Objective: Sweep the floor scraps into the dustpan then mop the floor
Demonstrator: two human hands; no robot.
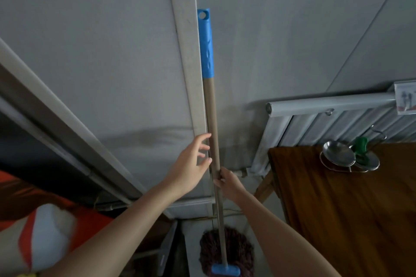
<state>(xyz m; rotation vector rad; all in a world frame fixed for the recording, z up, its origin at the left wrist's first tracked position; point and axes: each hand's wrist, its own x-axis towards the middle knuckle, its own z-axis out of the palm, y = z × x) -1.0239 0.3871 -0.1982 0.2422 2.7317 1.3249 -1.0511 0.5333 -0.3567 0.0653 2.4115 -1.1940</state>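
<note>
The mop shaft (212, 119) is smooth, matt tan; whether it is wood or coated metal cannot be told. Its top grip (206, 47) is bright blue moulded plastic with a faint sheen, and the clamp (225, 270) at the foot is the same blue plastic. The mop head (236, 252) is dark, fuzzy yarn. The wall (90, 40) is matt grey panel. The pipe (326, 103) and corrugated sheet (315, 128) look like grey-painted metal. The worktop (337, 209) shows brown wood grain, lightly glossy. The ladles (337, 153) are shiny bare steel.

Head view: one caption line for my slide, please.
Right hand grips a tan, blue-capped mop handle; open left hand hovers beside it.
</note>
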